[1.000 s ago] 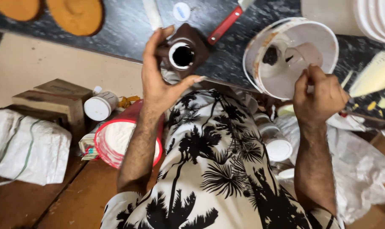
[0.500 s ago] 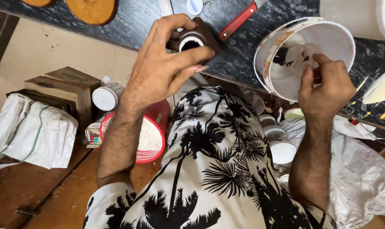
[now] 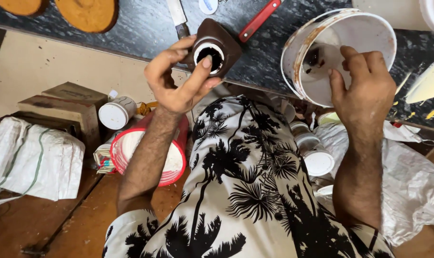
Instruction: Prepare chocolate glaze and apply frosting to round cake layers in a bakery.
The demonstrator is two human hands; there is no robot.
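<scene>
Gripping brown container (image 3: 216, 48) at counter (image 3: 145, 28) edge, left hand (image 3: 179, 79) had thumb across its dark opening. Right hand (image 3: 363, 91) clasped tilted white bucket (image 3: 365, 33) rim, fingers inside. Red-handled knife (image 3: 259, 20) between them; red tub (image 3: 147, 153), white sack (image 3: 35, 160) below on floor.

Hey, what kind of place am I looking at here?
Probably a small workshop or craft bench rather than a kitchen: a dark stone counter holds a stained white bucket and a red-handled tool, with tubs and sacks stored on the floor.
</scene>
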